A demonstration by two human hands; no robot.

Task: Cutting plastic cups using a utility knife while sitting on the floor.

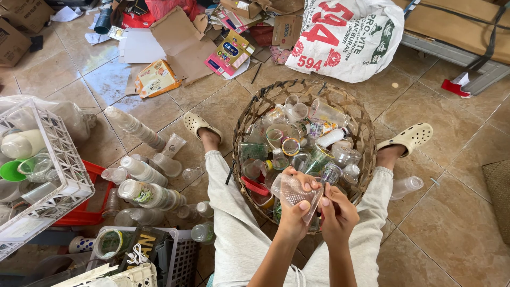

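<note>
I sit on a tiled floor with a woven basket (pixel 255 109) between my legs, filled with several clear plastic cups and small bottles. My left hand (pixel 295 207) grips a clear plastic cup (pixel 291 190) over the basket's near rim. My right hand (pixel 336 211) is beside it, its fingertips pinching the cup's right edge. Both arms come up from the bottom of the view.
Stacks of nested plastic cups (pixel 143 194) lie on the floor at my left. A white crate (pixel 64 159) with bottles stands over a red tray (pixel 90 212). A white printed sack (pixel 348 37), cardboard scraps (pixel 183 45) and a lone bottle (pixel 406 186) lie around.
</note>
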